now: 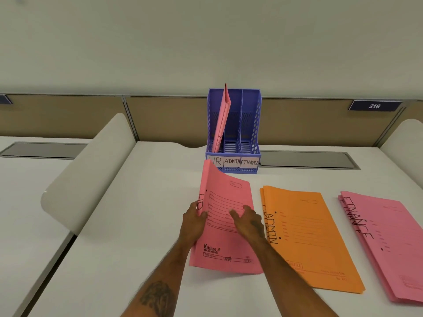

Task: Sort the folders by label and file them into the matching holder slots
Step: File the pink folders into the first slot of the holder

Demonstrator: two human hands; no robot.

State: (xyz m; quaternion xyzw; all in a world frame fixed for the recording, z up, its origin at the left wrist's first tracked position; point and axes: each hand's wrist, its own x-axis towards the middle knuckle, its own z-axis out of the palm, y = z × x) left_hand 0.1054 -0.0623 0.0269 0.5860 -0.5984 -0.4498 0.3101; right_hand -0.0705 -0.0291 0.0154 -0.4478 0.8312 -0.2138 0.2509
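A blue three-slot holder (250, 124) stands at the back of the desk, its slots labelled HR, ADMIN and FINANCE. One pink folder (221, 120) leans in the left HR slot. In front of the holder, my left hand (194, 219) grips the left edge of a pink folder marked HR (225, 252), which is lifted and curled off the desk. My right hand (248, 221) lies on its front, fingers spread. To the right lie orange ADMIN folders (306, 236) and pink FINANCE folders (389, 239), each a flat stack.
A white desk (128, 225) carries everything. A rounded white divider (91, 170) rises on the left and another (407, 143) at the far right. Grey cable trays (309, 160) sit beside the holder. A tan partition with a sign reading 216 (374, 105) runs behind.
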